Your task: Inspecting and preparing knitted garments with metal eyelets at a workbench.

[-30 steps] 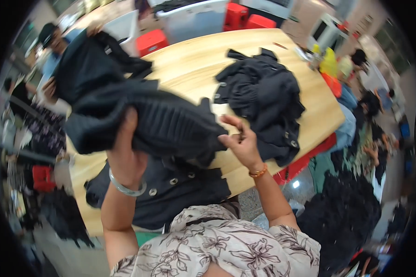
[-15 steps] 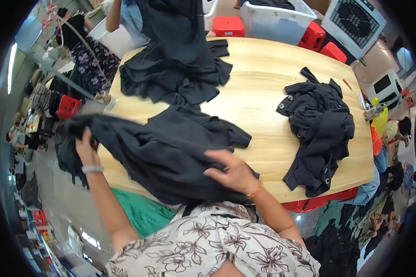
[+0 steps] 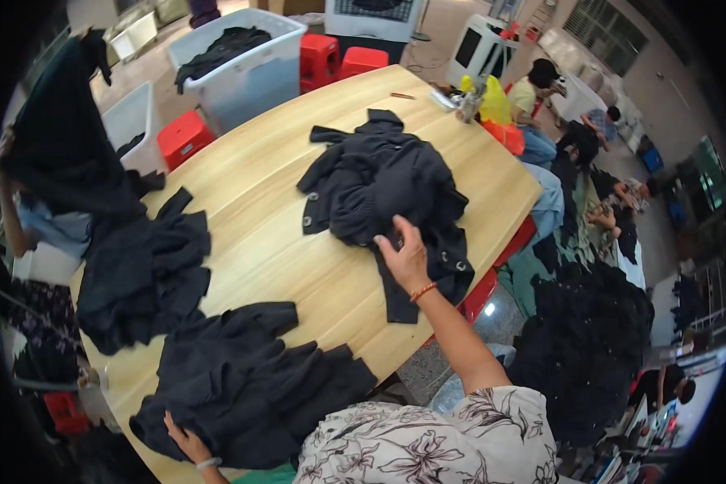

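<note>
My right hand (image 3: 403,256) reaches out over the wooden table (image 3: 274,234) and rests on the near edge of a pile of black garments (image 3: 387,189) at the table's right side, fingers curled into the cloth. Low at the left, my left hand (image 3: 187,442) presses on the near edge of a black garment (image 3: 250,387) spread flat on the table's near corner. Another heap of black cloth (image 3: 141,270) lies at the table's left edge.
Another person at the far left holds up a black garment (image 3: 60,137). White bins (image 3: 242,68) with dark clothes and red stools (image 3: 339,56) stand beyond the table. People sit on the floor at the right beside a black clothes heap (image 3: 589,347).
The garment I held up is now laid flat at the near left. My right hand has left it and reached over to the pile on the right.
</note>
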Tool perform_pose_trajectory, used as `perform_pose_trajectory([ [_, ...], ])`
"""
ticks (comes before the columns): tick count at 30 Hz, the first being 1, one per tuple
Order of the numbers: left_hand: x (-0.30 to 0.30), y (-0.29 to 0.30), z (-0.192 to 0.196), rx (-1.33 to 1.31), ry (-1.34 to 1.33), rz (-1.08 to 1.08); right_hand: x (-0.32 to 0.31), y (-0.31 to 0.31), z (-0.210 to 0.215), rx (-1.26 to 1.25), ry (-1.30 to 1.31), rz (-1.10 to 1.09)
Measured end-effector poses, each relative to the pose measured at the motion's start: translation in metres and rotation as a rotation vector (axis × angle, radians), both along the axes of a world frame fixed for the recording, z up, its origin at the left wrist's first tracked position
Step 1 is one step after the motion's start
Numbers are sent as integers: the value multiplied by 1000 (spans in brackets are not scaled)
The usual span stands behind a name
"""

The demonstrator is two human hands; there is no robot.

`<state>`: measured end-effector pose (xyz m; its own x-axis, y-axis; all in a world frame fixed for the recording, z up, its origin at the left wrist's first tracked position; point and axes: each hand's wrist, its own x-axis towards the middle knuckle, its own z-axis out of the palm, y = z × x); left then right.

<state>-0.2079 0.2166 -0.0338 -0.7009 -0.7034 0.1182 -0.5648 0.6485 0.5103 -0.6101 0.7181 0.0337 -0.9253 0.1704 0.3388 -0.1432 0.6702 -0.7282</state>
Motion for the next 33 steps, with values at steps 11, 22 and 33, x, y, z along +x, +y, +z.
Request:
perform_pose_trajectory([
  [11, -186, 159, 105, 64, 216, -366, -103, 62, -55, -454, -92, 77],
  [22, -272, 313, 46, 1135, 419, -668, 38, -11, 68, -493, -211, 1193],
  [33, -194, 279, 26, 535, 243, -130, 68, 55, -81, 179, -448, 447],
])
